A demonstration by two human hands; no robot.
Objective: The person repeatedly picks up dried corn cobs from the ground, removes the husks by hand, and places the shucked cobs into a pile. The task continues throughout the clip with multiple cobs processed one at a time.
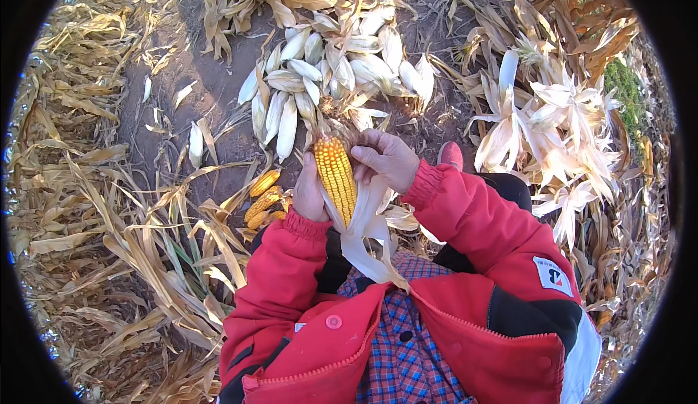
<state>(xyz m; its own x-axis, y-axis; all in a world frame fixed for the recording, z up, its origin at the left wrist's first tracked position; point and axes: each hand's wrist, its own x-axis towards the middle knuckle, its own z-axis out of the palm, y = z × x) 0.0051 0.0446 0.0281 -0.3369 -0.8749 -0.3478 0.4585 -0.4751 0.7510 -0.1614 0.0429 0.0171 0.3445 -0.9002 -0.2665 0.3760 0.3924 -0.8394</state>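
Observation:
An ear of corn (pixel 336 179) with bare yellow kernels is held in front of my body, its tip pointing away from me. My left hand (pixel 311 190) is wrapped around its left side. Brown silk (pixel 339 129) clings about the tip. Pale peeled husk (pixel 366 235) hangs from the ear's lower end towards my shirt. At the ear's upper right, my right hand (pixel 386 160) has its thumb and fingers drawn together, with husk passing beneath them; the exact grip is partly hidden. Several husked yellow ears (pixel 264 199) lie on the ground beyond my left forearm.
Ahead on the soil lies a pile of ears in pale husks (pixel 327 69). Opened, emptied-looking husks (pixel 545 126) are heaped at the right. Dry corn stalks and leaves (pixel 71 186) cover the left side. A red shoe (pixel 450 155) shows beyond my right sleeve.

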